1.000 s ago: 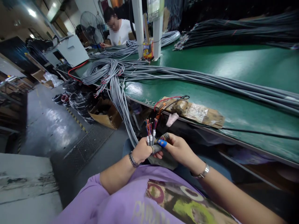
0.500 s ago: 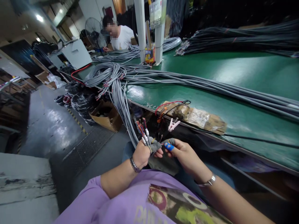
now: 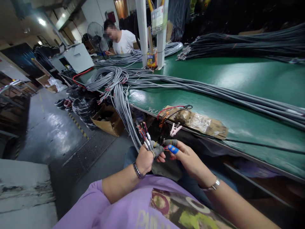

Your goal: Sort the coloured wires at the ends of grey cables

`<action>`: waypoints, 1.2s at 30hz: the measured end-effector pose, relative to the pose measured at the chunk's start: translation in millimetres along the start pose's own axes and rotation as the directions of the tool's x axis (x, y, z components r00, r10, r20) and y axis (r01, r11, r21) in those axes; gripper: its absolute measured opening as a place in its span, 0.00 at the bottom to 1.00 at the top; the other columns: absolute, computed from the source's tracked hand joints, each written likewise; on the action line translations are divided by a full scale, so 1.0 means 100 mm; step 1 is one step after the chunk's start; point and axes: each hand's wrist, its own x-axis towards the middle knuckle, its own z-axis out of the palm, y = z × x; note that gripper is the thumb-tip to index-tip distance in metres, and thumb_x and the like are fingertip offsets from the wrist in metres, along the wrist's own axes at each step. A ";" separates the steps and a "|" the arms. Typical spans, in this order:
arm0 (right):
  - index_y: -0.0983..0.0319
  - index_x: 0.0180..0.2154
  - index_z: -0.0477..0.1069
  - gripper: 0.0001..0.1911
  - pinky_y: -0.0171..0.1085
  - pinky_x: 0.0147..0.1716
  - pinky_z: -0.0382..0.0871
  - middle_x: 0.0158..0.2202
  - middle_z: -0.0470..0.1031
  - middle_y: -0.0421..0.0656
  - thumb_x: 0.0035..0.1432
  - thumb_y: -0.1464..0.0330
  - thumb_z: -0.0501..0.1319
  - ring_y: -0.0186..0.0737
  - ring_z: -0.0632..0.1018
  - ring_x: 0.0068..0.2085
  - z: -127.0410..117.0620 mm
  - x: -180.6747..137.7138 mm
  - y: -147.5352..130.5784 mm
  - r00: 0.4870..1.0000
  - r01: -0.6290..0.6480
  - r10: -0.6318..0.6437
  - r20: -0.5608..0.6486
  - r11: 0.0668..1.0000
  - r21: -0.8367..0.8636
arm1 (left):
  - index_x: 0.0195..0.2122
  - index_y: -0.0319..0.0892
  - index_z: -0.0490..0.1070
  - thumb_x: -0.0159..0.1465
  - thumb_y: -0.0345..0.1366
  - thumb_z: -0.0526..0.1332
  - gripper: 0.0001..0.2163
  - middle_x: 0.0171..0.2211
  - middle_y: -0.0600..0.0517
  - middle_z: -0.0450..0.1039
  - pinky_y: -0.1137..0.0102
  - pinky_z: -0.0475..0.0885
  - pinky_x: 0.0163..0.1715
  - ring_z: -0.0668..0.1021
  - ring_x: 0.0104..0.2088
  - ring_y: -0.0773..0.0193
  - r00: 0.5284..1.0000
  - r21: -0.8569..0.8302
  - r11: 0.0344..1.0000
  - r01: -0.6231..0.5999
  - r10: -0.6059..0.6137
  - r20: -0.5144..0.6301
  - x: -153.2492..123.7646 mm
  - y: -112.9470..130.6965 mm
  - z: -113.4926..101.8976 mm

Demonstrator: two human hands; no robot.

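My left hand (image 3: pixel 149 156) is closed around several grey cables (image 3: pixel 128 124) near their stripped ends. Red, blue and dark wire ends (image 3: pixel 143 131) with white sleeves stick up above the fist. Grey finger covers sit on its thumb and forefinger. My right hand (image 3: pixel 179 151), with blue tape on the thumb and a grey cover on a finger, pinches thin reddish wires (image 3: pixel 166 148) that come out at the left fingertips. The grey cables run from the left fist up to the bench edge. A pale pink clip (image 3: pixel 175 129) hangs just above the right hand.
A green bench (image 3: pixel 147 97) carries a long grey cable bundle (image 3: pixel 202 86) and coiled cable (image 3: pixel 102 78). A taped board (image 3: pixel 202 122) lies at its near edge. Beyond a white post (image 3: pixel 142 31), a person (image 3: pixel 124 41) sits. A cardboard box (image 3: pixel 108 121) stands below.
My right thumb and finger have spread slightly, and more of the thin reddish wires shows between the hands. The left hand keeps its hold. The view has shifted slightly.
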 end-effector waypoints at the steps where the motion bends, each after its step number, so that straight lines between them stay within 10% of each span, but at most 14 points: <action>1: 0.61 0.34 0.71 0.20 0.36 0.28 0.68 0.29 0.75 0.44 0.51 0.51 0.62 0.38 0.73 0.28 0.02 0.01 -0.02 1.000 0.014 -0.014 0.003 1.000 -0.005 | 0.22 0.37 0.66 0.50 0.46 0.67 0.16 0.19 0.51 0.71 0.76 0.62 0.16 0.72 0.16 0.70 1.000 0.016 1.000 0.004 -0.004 0.018 0.00 -0.01 0.00; 9: 0.59 0.26 0.70 0.14 0.36 0.26 0.68 0.23 0.74 0.41 0.55 0.57 0.61 0.38 0.73 0.25 0.05 0.01 0.02 0.987 0.155 -0.142 0.080 0.968 -0.198 | 0.22 0.35 0.68 0.48 0.47 0.68 0.18 0.16 0.50 0.70 0.76 0.63 0.15 0.73 0.15 0.68 0.938 0.231 0.966 0.114 -0.181 0.296 0.01 0.01 -0.09; 22: 0.61 0.25 0.67 0.22 0.34 0.24 0.63 0.20 0.67 0.38 0.49 0.48 0.63 0.34 0.66 0.23 0.12 -0.01 0.14 0.990 0.029 -0.029 -0.137 1.000 0.000 | 0.22 0.36 0.68 0.52 0.51 0.65 0.20 0.18 0.50 0.72 0.76 0.61 0.17 0.75 0.17 0.67 0.993 0.085 0.996 0.002 -0.012 0.121 0.01 -0.07 -0.05; 36: 0.59 0.27 0.70 0.15 0.36 0.26 0.67 0.21 0.72 0.40 0.52 0.55 0.63 0.37 0.71 0.24 0.07 -0.03 0.12 0.989 0.119 -0.125 -0.075 0.990 -0.076 | 0.22 0.36 0.69 0.49 0.50 0.68 0.19 0.18 0.50 0.72 0.77 0.59 0.15 0.74 0.17 0.67 0.986 0.159 0.987 0.036 -0.061 0.157 0.01 -0.06 -0.03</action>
